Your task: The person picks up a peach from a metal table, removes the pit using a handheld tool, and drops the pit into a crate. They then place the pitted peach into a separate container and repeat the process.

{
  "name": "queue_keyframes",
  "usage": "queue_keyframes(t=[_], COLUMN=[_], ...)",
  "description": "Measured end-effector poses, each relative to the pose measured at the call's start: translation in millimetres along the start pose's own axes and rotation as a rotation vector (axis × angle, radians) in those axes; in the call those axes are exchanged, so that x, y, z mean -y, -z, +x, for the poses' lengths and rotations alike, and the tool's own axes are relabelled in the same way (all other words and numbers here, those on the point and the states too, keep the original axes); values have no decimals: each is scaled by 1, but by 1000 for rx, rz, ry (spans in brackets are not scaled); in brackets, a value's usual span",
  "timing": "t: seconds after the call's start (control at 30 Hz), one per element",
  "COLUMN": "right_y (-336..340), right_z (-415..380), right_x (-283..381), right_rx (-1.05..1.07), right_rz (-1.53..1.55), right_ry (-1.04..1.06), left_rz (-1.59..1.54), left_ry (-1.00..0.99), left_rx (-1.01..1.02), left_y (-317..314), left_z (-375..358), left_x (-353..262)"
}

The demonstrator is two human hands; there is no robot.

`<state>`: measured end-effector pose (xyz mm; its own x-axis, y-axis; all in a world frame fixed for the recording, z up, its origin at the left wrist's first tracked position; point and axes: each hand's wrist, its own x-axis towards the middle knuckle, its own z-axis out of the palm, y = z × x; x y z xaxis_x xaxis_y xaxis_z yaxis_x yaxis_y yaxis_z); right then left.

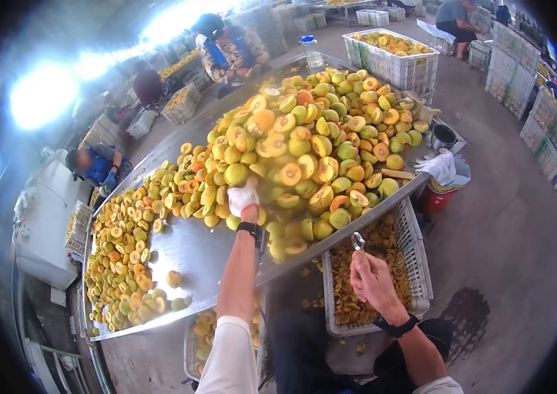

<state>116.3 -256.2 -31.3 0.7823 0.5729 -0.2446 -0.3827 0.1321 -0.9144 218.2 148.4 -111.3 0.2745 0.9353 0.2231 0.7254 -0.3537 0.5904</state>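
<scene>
In the head view, reaches with the gloved left hand (243,198) into the heap of fruit (321,148), many halved, on the metal table (190,259); cannot tell wide from narrow there. Holds a small metal-tipped tool (358,241) in the curled right hand (375,282), above the crate (425,279) of brownish scraps (352,289).

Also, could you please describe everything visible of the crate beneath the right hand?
The crate is pale, open-topped and rectangular, plastic by its look, with perforated walls. It stands upright on the floor, partly hidden by the metal table, with orange-brown scraps inside. The right hand is above it, hiding some of its contents.
</scene>
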Motion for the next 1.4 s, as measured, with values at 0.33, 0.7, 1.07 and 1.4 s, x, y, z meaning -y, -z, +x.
queue_keyframes(t=[0.33,0.7,1.07,1.4], right_y=[13,3,5,14], right_z=[-6,-39,-42,-33], right_x=[-11,-4,14,11], right_rx=[-24,-34,-178,-247], right_rz=[-3,-270,-907,-1074], right_ry=[15,329,738,619], left_rz=[-293,-902,-1478,-1368], left_ry=[-307,-110,-596,26], left_rx=[62,362,918,965], left_y=[-34,82,225,164], left_z=[20,-36,-266,-263], left_x=[37,59,-59,-58])
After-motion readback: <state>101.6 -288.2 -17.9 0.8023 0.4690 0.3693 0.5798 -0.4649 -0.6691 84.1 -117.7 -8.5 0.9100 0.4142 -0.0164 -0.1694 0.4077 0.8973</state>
